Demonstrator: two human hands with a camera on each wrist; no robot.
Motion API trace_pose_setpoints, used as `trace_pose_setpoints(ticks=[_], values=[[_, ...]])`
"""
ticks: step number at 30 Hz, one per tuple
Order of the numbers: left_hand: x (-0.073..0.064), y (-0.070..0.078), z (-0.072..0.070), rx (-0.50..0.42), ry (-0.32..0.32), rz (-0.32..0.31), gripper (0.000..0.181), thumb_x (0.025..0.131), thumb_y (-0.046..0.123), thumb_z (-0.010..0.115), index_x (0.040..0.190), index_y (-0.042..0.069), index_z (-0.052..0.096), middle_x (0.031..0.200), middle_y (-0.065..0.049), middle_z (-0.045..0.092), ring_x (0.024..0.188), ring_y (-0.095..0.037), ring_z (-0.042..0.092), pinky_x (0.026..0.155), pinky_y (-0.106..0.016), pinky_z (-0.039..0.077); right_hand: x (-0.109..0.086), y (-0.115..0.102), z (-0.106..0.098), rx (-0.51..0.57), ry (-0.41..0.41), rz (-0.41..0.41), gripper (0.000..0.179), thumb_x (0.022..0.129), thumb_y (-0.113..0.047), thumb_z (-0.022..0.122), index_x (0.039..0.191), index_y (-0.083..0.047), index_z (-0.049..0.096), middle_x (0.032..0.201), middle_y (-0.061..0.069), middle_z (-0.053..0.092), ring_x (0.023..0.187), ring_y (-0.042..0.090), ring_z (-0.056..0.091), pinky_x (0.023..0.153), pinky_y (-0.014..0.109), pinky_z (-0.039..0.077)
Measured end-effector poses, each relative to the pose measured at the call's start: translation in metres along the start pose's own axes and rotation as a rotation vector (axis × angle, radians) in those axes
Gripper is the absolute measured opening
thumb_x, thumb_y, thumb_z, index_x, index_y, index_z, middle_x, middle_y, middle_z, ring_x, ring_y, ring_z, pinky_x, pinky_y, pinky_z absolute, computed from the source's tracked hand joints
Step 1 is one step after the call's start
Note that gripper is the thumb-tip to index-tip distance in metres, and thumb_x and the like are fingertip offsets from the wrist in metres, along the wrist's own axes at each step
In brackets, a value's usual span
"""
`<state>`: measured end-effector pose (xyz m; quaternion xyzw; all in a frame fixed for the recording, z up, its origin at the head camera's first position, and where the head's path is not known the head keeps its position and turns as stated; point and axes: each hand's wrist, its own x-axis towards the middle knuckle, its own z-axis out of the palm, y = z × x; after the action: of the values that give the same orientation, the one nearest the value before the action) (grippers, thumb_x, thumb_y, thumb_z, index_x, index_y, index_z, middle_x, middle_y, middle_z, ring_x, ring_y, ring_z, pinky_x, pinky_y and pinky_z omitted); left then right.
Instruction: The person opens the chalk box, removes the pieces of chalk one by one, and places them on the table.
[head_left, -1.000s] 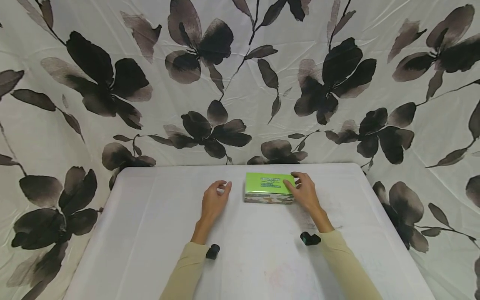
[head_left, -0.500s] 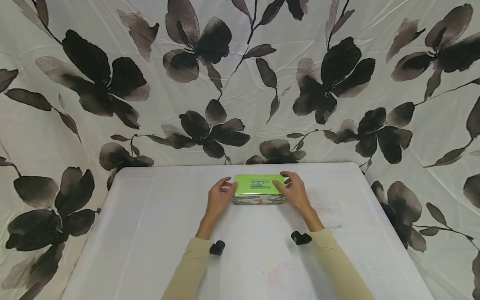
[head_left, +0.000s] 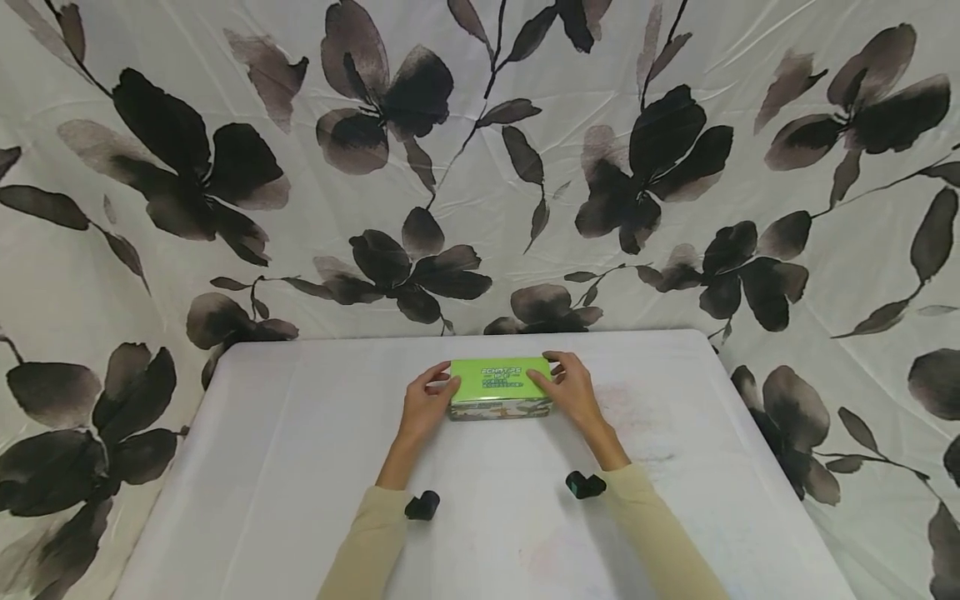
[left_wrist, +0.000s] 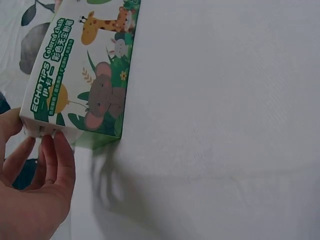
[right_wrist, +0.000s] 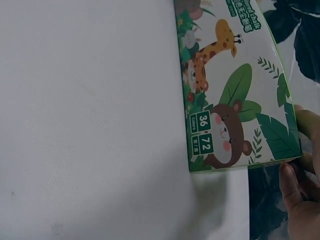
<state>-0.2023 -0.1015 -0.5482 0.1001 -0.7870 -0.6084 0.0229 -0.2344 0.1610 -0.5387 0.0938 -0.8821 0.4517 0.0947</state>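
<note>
A chalk box (head_left: 498,385) with a bright green top stands on the white table, one long side facing me. My left hand (head_left: 426,404) holds its left end; in the left wrist view the fingertips press that end, beside a small slot. Printed on the box (left_wrist: 95,80) are "Colored chalk", an elephant and a giraffe. My right hand (head_left: 573,393) grips the right end, thumb on the green top and fingers behind the back edge. The right wrist view shows the same box (right_wrist: 227,100) with a bear and the numbers 36 and 72; that hand (right_wrist: 302,200) is partly cut off.
The white table (head_left: 300,467) carries faint pinkish smudges at its middle and right. Behind it hangs a pale cloth (head_left: 525,208) with dark flowers. A small black camera (head_left: 423,505) sits at the left wrist, another camera (head_left: 585,484) at the right.
The chalk box has moved left along the table with my right hand on it. My left hand was apart from it a second ago and now holds its left end.
</note>
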Motion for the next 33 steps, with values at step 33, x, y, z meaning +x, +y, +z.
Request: trace_pose_setpoints(ticks=[33], values=[[-0.043,-0.020,-0.027,-0.028,0.006,0.014,0.047,0.098,0.022,0.073,0.141,0.008,0.061,0.126,-0.015,0.061,0.103,-0.024,0.062,0.072,-0.019,0.052,-0.036,-0.012,0.016,0.086,0.013,-0.036,0.051,0.085,-0.021,0.088,0.123,0.005,0.068,0.110,0.014,0.065,0.086,0.024,0.062,0.071,0.029,0.054]])
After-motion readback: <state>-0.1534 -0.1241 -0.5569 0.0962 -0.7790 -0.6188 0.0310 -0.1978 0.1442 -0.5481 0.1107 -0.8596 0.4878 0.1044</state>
